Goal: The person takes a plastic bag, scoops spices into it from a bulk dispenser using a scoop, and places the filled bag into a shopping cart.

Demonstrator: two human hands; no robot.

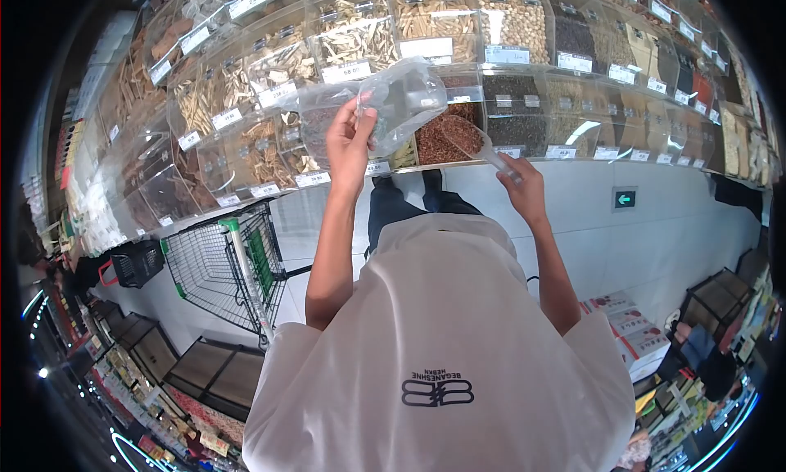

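Observation:
My left hand (354, 136) pinches a clear plastic bag (401, 95), which hangs loosely open above the front row of bins. In my right hand (524, 190) is the handle of a clear scoop (465, 136). Reddish-brown dried flakes fill the scoop's bowl. It is tilted over a bin of the same flakes (438, 144), to the right of the bag. Whether the scoop touches the flakes below, I cannot tell. Part of that bin lies behind the bag.
Clear bins of dried goods (516, 22) with price tags rise in tiers ahead. A shopping cart (217, 263) stands at my left, near a black basket (135, 263). White boxes (630, 333) are stacked behind me on the right. A green arrow sign (625, 198) marks the floor.

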